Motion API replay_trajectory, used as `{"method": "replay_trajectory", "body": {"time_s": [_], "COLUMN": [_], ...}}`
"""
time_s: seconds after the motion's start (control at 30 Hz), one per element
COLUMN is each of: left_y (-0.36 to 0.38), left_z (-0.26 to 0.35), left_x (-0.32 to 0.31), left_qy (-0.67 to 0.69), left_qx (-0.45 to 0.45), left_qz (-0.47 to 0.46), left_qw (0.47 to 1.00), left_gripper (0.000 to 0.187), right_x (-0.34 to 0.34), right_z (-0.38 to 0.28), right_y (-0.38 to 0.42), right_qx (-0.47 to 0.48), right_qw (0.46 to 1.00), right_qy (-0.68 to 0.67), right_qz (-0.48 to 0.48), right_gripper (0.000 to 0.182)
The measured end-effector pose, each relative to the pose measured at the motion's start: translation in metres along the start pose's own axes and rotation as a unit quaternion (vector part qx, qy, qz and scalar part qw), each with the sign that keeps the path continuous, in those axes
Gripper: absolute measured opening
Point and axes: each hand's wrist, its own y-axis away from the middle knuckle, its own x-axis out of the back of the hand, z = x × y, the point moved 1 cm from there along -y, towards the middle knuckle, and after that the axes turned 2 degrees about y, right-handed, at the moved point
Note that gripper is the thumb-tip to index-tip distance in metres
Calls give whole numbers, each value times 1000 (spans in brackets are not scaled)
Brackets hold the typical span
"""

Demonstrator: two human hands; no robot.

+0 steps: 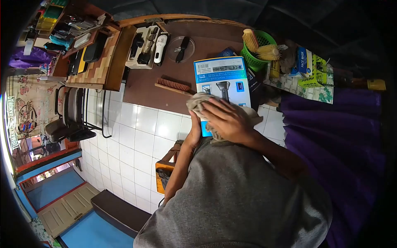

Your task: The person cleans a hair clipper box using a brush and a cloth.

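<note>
A blue and white hair clipper box [237, 94] stands out from the brown table's edge toward my body. My left hand [194, 130] is at the box's left side, its fingers partly hidden under a crumpled beige cloth. Over the box's lower part, my right hand [225, 120] presses on the cloth [200, 100], fingers wrapped over it. A wooden brush [173, 85] with reddish bristles lies just left of the box, its handle reaching toward the cloth.
The brown table [140, 89] bears a white clipper [160, 48], a round dish with a black brush [182, 49] and a green basket [254, 62] with brushes. A purple curtain [331, 157] hangs at right. A wooden stool [165, 171] stands below.
</note>
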Motion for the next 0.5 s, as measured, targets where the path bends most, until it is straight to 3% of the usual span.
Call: {"method": "replay_trajectory", "body": {"time_s": [0.07,0.2,0.27,0.4,0.47,0.5], "left_y": [0,-6,-5,-14,-20,-11], "left_z": [0,-11,-3,-5,-6,33], "left_x": [3,11,5,11,15,-7], "left_qy": [78,26,52,85,-44,-76], "left_qx": [99,117,122,115,84,76], "left_qz": [-51,-32,-19,-19,14,38], "left_qw": [991,992,991,990,995,994], "left_gripper": [87,87,85,83,75,65], "right_x": [9,20,27,21,14,14], "right_z": [15,90,104,84,55,42], "right_y": [13,7,-4,-10,2,8], "right_qx": [-40,-188,-277,-227,-120,-103], "right_qw": [997,964,939,956,978,984], "right_qy": [31,46,-41,21,51,27], "right_qz": [53,184,198,186,162,145], "right_gripper": [50,47,44,41,38,36]}}
